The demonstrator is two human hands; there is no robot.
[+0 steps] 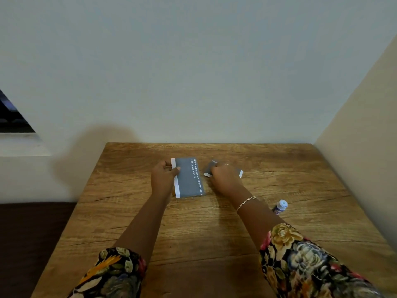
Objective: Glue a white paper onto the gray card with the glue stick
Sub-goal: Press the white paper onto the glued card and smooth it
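I read white print on the gray card (190, 178): "Unsliced bread on countertop" and "container with lid". It lies flat at the far middle of the wooden table (193, 233), a white paper (176, 186) strip showing along its left edge. My left hand (163, 179) pinches that left edge. My right hand (223, 177) closes over a second gray card (209, 168), its print unreadable. The glue stick (280, 207) lies on the right, well apart, label blurred.
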